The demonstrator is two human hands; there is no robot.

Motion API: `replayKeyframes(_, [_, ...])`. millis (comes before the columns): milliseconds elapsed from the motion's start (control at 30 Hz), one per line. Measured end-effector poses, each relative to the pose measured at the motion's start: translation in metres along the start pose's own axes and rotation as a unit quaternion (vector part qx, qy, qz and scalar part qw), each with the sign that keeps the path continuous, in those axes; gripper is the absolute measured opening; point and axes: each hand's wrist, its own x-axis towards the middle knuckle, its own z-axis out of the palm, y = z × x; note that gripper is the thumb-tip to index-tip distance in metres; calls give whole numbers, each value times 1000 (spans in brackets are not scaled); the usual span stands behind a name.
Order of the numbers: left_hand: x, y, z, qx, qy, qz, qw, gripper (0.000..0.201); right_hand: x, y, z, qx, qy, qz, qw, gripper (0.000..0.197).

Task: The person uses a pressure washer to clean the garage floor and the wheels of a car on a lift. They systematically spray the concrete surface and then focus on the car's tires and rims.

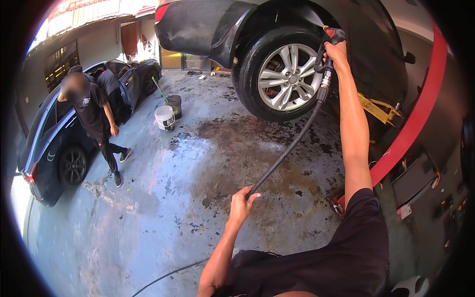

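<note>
My right hand (336, 51), arm stretched up and forward, is closed round the grip of a black and red spray gun (334, 34). From the gun's metal coupling a black hose (292, 147) runs down to my left hand (241, 207), whose fingers wrap round it. Just beyond the gun is a car wheel (293, 76) with a silver multi-spoke rim and a black tire. It belongs to a raised dark car (203, 30). The gun overlaps the right side of the tire. Whether anything comes out of its nozzle I cannot tell.
A red lift post (415, 128) curves along the right, near a yellow lift arm (377, 110). On the left a person (90, 106) stands by a dark blue car (53, 128); another leans at its door. A white bucket (165, 119) and dark bucket (174, 105) stand mid-floor.
</note>
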Motion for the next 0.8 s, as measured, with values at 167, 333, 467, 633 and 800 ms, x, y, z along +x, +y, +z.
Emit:
replayKeyframes(167, [-35, -16, -13, -16, -65, 3, 998, 45, -40, -42, 25, -6, -76, -19, 997, 52])
replayKeyframes(333, [-101, -54, -67, 131, -89, -9, 987, 42, -84, -70, 63, -29, -120, -99, 987, 58])
replayKeyframes(467, [-193, -114, -56, 211, -267, -119, 933, 35, -100, -48, 20, -87, -51, -180, 979, 21])
replayKeyframes(633, [-288, -131, -67, 78, -228, -262, 934, 47, -71, 27, 23, -69, -109, -165, 978, 31])
replayKeyframes(800, [-422, -188, -65, 67, 235, -370, 896, 41, -25, 124, -29, -39, -108, -110, 987, 51])
